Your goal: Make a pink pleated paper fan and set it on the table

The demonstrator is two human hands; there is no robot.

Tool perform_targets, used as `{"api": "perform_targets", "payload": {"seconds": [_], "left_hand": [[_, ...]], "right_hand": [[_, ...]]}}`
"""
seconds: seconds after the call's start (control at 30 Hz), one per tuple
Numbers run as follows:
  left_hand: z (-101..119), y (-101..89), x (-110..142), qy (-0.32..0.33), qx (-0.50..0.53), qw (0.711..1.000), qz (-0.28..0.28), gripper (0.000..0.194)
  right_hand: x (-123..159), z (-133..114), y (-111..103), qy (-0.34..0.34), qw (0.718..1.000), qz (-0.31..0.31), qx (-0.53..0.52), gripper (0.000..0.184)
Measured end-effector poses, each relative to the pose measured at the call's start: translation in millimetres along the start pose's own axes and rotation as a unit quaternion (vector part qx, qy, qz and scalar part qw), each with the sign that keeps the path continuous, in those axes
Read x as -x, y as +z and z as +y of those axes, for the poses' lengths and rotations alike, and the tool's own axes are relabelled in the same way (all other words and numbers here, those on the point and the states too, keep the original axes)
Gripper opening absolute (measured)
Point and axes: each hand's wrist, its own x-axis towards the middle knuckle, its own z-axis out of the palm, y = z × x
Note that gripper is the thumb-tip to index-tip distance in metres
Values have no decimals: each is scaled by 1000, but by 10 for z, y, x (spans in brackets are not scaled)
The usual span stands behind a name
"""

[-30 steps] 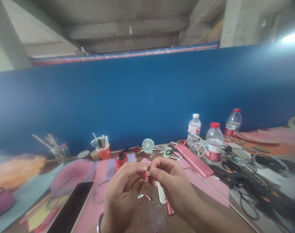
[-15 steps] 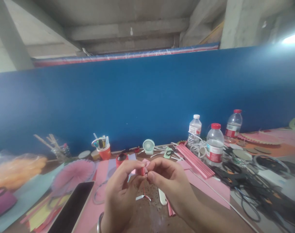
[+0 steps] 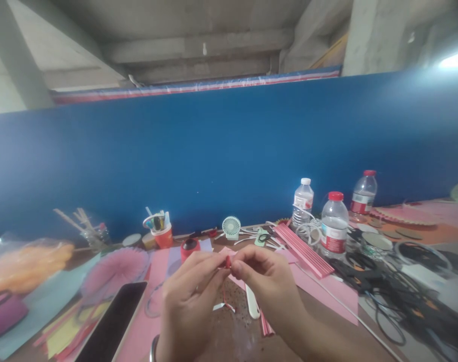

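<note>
My left hand (image 3: 193, 301) and my right hand (image 3: 268, 286) meet over the middle of the table. Between their fingertips is a small red piece of folded paper (image 3: 227, 262), mostly covered by the fingers. The left thumb and fingers pinch it from the left, while the right thumb and forefinger close on its right side. Below lie a white-and-red paper scrap (image 3: 224, 306), a white-handled tool (image 3: 252, 303) partly behind my right hand, and a pleated pink strip (image 3: 266, 328).
A phone (image 3: 113, 322) and pink paper fan (image 3: 115, 269) lie left. Behind stand a red cup of tools (image 3: 162, 235) and a small fan (image 3: 231, 228). Pleated pink paper (image 3: 302, 250), water bottles (image 3: 334, 226) and tangled cables (image 3: 368, 274) fill the right. A blue partition (image 3: 213, 161) rises behind.
Both hands stay in place while the fingers shift slightly around the red paper. The left fingers have tilted over it, and less of the piece shows now.
</note>
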Motion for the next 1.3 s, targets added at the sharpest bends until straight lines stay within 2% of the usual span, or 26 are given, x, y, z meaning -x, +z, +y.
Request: {"api": "perform_targets", "payload": {"seconds": [0.2, 0.43, 0.63, 0.73, 0.93, 1.03, 1.17, 1.3], "left_hand": [[51, -11, -15, -5, -21, 1000, 1, 19], [35, -34, 2, 14, -34, 999, -12, 20], [81, -18, 16, 51, -77, 996, 6, 18], [66, -5, 33, 50, -87, 995, 18, 18], [25, -3, 14, -3, -58, 998, -4, 14], [22, -25, -20, -31, -62, 998, 5, 12], [-55, -105, -113, -101, -72, 991, 49, 9], [-320, -253, -287, -201, -28, 970, 131, 10]], "right_hand": [[31, 42, 6, -38, 998, -1, 53, 9], [43, 34, 9, -86, 987, -4, 136, 9], [68, 67, -14, -173, 954, -4, 243, 13], [87, 94, -18, -208, 941, -10, 266, 12], [86, 89, 17, -190, 937, -19, 292, 10], [81, 93, 27, -189, 934, -22, 304, 11], [83, 123, 19, -208, 931, -38, 296, 12], [86, 134, 9, -272, 927, -91, 241, 17]]}}
